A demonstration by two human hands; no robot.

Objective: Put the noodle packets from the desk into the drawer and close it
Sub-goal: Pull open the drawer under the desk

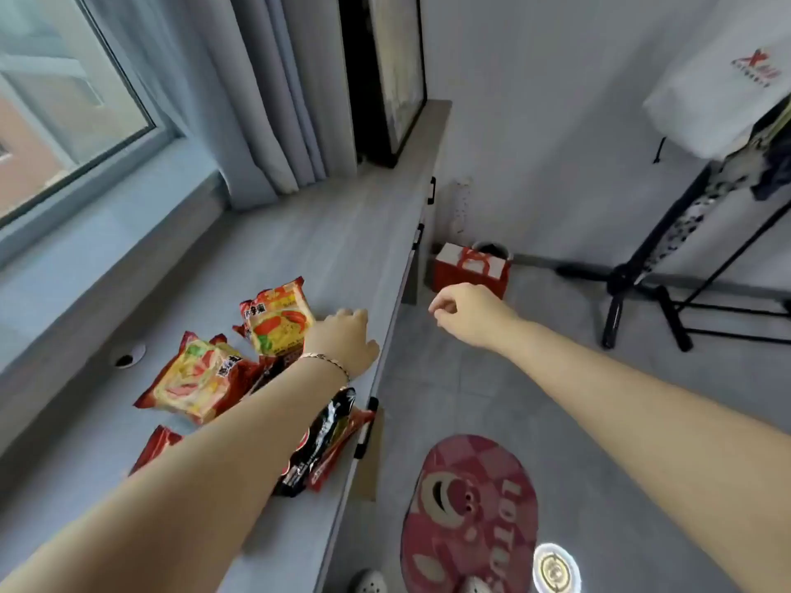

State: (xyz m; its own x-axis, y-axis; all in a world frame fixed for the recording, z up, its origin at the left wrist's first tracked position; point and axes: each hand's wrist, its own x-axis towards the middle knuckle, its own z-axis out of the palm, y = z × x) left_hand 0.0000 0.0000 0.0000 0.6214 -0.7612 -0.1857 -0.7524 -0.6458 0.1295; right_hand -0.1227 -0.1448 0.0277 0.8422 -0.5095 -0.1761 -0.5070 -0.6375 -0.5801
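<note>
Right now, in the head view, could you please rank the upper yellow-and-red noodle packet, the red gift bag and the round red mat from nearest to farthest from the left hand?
1. Upper yellow-and-red noodle packet: on the desk, right beside the left hand.
2. Red gift bag: on the floor, past the desk's end.
3. Round red mat: on the floor, lower right.

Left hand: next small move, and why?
Probably close the fingers on the far yellow-and-red noodle packet. The left hand rests on the desk right beside that packet, holding nothing visible, while the right hand hangs loosely curled and empty off the desk edge. Several packets remain on the desk.
</note>
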